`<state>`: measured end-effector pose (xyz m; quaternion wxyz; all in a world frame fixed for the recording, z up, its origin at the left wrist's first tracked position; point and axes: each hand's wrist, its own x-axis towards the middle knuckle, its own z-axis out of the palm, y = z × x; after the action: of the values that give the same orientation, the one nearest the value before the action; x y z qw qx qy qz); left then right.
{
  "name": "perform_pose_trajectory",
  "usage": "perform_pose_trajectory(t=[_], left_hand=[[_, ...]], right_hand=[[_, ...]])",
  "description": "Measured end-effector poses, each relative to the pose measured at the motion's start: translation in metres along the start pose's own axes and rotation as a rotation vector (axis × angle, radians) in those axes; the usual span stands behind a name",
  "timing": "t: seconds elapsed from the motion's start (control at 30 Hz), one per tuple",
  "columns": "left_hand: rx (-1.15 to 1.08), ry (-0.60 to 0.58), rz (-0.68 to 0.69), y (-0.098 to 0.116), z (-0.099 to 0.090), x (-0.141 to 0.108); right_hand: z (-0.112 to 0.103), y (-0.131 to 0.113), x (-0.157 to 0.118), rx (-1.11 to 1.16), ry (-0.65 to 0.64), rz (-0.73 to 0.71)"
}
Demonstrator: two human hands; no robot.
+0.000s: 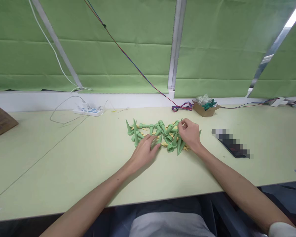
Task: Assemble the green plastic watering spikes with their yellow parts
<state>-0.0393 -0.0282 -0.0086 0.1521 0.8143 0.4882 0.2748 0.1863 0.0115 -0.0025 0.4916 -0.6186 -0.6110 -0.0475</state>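
A loose pile of green plastic watering spikes [169, 148], cone-shaped with ringed caps, lies on the table in front of me. Small yellow valve pieces [164, 144] are mixed in among them. My left hand [143, 152] rests at the pile's near left side, fingers apart and lying over the pieces, with the thumb beside an upright spike. At the right end, my right hand [189, 132] is closed in a pinch. A green spike tip [181, 119] shows at its fingertips; the rest of that piece is hidden by the fingers.
A dark phone-like object [233, 146], partly blurred, lies to the right. Behind are a small cardboard box [206, 112] with plastic and green material, coiled red-blue wire [182, 107] and a white power strip [88, 111]. A brown item [1, 121] sits far left.
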Motion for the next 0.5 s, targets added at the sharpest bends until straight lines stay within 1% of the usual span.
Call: perform_pose_trajectory(t=[0.17,0.33,0.4,0.5], left_hand=[[-0.006,0.022,0.009,-0.001,0.0,0.001],[-0.013,-0.028,0.017,0.001,0.0,0.0],[-0.01,-0.05,0.007,0.002,-0.001,-0.001],[-0.003,-0.07,-0.02,0.003,-0.002,-0.002]], right_hand=[[-0.004,-0.006,-0.002,0.07,0.131,-0.022],[-0.01,-0.018,-0.008,0.199,0.291,-0.093],[-0.011,-0.024,-0.013,0.241,0.341,-0.154],[-0.012,-0.032,-0.022,0.3,0.361,-0.322]])
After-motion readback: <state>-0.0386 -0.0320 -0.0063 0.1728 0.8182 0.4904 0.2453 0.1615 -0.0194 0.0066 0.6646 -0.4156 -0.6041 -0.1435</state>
